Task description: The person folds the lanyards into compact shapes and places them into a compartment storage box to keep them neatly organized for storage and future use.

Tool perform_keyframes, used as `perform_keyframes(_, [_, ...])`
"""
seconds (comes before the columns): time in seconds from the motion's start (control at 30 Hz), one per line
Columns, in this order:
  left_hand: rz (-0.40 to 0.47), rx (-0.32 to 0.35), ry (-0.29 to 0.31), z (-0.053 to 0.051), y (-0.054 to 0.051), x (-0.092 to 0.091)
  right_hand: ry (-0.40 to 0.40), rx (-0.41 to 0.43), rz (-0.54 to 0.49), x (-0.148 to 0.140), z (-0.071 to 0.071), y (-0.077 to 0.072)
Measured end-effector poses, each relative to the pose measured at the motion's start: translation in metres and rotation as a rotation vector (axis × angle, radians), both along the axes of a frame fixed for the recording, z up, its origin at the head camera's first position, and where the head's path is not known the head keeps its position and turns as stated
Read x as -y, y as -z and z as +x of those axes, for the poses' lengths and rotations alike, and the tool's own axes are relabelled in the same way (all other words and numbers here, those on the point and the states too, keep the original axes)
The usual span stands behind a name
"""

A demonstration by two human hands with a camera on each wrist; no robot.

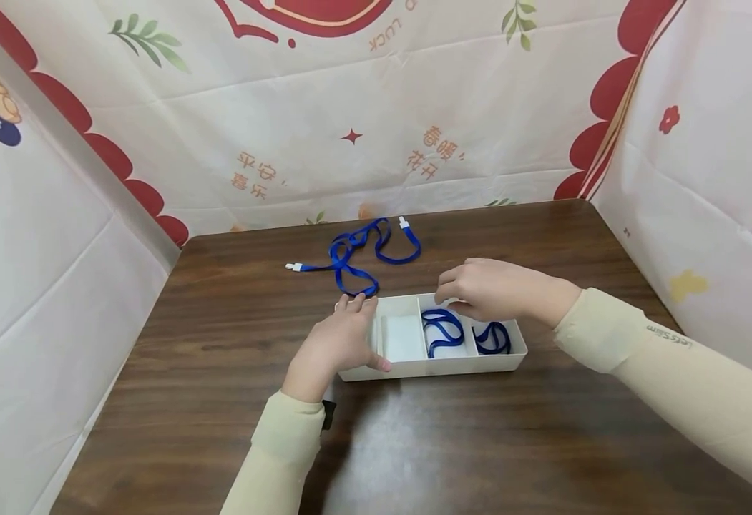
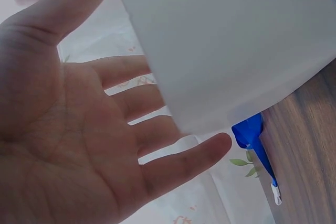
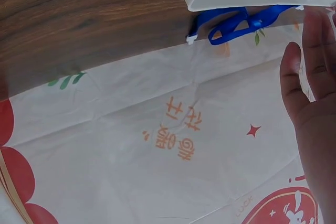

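Observation:
A white divided box sits on the brown table. My left hand holds its left end, thumb at the front wall and fingers at the back rim. The left wrist view shows the same hand with fingers spread along the white wall. Over the box's back right rim hovers my right hand, fingers slightly bent, with nothing visible in it. Coiled blue lanyards lie in two compartments: one right of the middle divider, another at the right end. A loose blue lanyard with white clips lies behind the box.
The wooden table reaches a patterned white cloth backdrop at the back. Similar cloth hangs on the left and right sides. My left sleeve has a small black object at its cuff.

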State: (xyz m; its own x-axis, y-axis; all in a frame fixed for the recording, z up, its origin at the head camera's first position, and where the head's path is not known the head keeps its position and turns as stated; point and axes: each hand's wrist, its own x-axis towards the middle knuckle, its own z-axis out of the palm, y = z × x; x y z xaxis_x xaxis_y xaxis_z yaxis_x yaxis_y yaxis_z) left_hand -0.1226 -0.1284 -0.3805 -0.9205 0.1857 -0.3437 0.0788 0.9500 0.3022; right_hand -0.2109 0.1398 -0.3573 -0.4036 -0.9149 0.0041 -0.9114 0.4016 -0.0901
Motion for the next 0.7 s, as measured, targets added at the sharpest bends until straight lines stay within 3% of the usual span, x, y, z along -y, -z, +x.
perform_keyframes(0.37, [-0.011,0.018,-0.022,0.004,0.003,0.007,-0.023,0.072,-0.044,0.033,-0.029,0.0])
perform_keyframes(0.57, [-0.022,0.013,0.003,0.003,0.001,0.003,0.164,0.079,0.145,0.056,-0.062,-0.001])
perform_keyframes(0.7, [-0.052,0.021,0.058,-0.005,-0.004,0.0,0.285,0.055,0.255,0.066,-0.087,0.011])
